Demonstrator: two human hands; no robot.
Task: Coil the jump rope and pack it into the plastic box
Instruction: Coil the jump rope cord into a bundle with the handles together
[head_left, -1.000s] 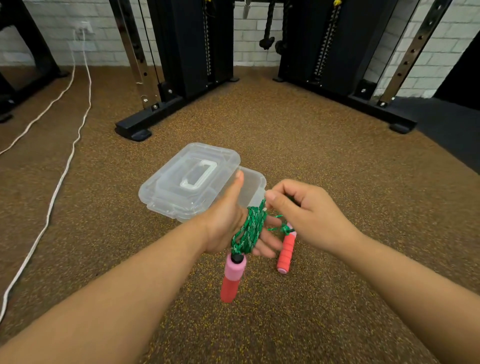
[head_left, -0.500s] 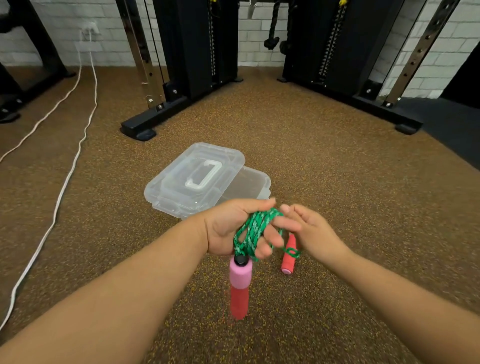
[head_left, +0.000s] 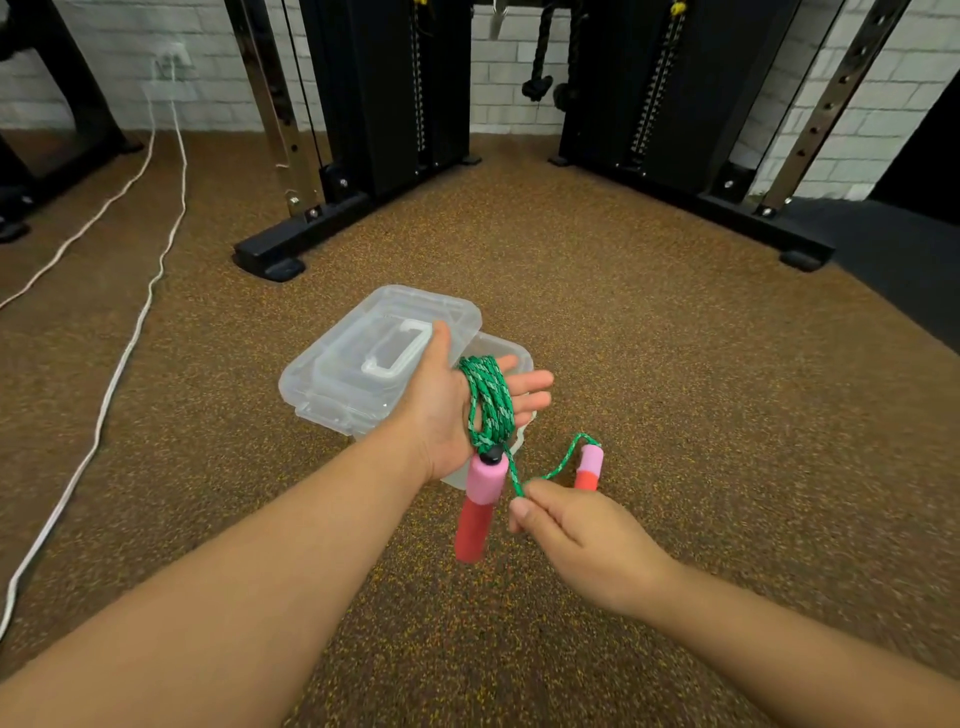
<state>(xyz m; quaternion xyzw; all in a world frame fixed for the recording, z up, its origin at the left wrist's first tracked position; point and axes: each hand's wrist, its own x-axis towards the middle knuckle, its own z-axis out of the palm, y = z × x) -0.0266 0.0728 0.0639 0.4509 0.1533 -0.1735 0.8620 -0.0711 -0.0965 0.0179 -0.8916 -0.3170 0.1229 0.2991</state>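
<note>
The green jump rope (head_left: 488, 402) is wound in several loops around my left hand (head_left: 457, 410), palm up with fingers spread. One pink-and-red handle (head_left: 480, 506) hangs below that palm. My right hand (head_left: 582, 545) pinches the free end of the rope just below and right of the coil. The second pink-and-red handle (head_left: 589, 467) dangles beside it on a short loop of rope. The clear plastic box (head_left: 332, 389) sits on the floor under my left hand, its lid with a white handle lying askew over it.
Brown speckled rubber floor (head_left: 675, 389) all around. Black gym machine frames (head_left: 322, 223) stand behind the box, left and right. A white cable (head_left: 119, 364) runs along the floor at the left. White brick wall at the back.
My left hand opened its fingers flat, palm up. My right hand drew down and back toward me, pulling the rope's free end; the second handle now hangs to its right.
</note>
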